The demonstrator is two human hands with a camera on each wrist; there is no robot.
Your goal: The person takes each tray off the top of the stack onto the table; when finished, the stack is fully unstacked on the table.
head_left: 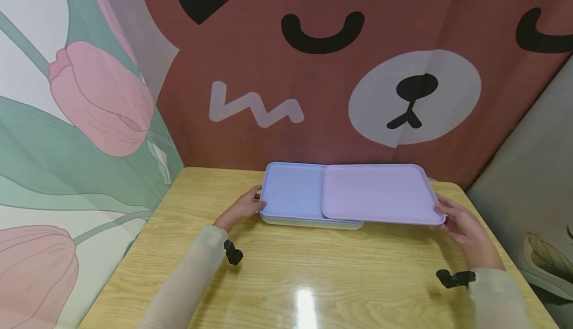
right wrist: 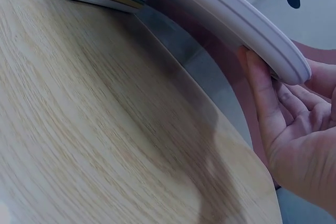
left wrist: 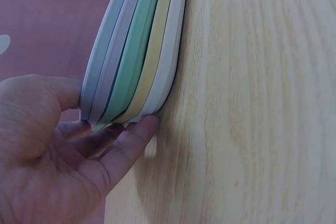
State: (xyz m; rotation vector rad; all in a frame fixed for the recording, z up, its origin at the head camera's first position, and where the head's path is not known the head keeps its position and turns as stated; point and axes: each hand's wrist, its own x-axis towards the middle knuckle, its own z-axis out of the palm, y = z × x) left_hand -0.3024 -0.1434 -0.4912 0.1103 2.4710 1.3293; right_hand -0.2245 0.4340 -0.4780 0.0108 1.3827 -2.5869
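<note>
Closest to the camera, a pale left sleeve (head_left: pixel 183 279) and a pale right sleeve (head_left: pixel 499 296), both stretched forward over the wood-grain tabletop (head_left: pixel 268 284). At the left end of a stack of trays (head_left: pixel 309 223), the left hand (head_left: pixel 241 208), grasping: thumb at the upper rim, fingers spread down the layered end, lowest finger against the bottom layer and close to the wood. Most likely placed so to steady the pile against sideways drag. From top to bottom in the left wrist view: blue tray (head_left: pixel 293 190), lilac tray (left wrist: pixel 116 56), green tray (left wrist: pixel 136 56), yellow tray (left wrist: pixel 155 56), white tray (left wrist: pixel 172 56), closely aligned, presumably thanks to a shared shape.

On the other side, the right hand (head_left: pixel 465 227), pinching the purple tray (head_left: pixel 378 193) near its near right corner, thumb above, fingers beneath; probably enough hold for something so thin and flat. Position of the purple tray: left edge over the blue tray, the rest out past the stack to the right, clear of the tabletop. Hence, perhaps, the support from below, against tipping. Impossible to tell: left edge resting on the blue tray or just above. Behind, a bear-printed backdrop (head_left: pixel 322 70).
</note>
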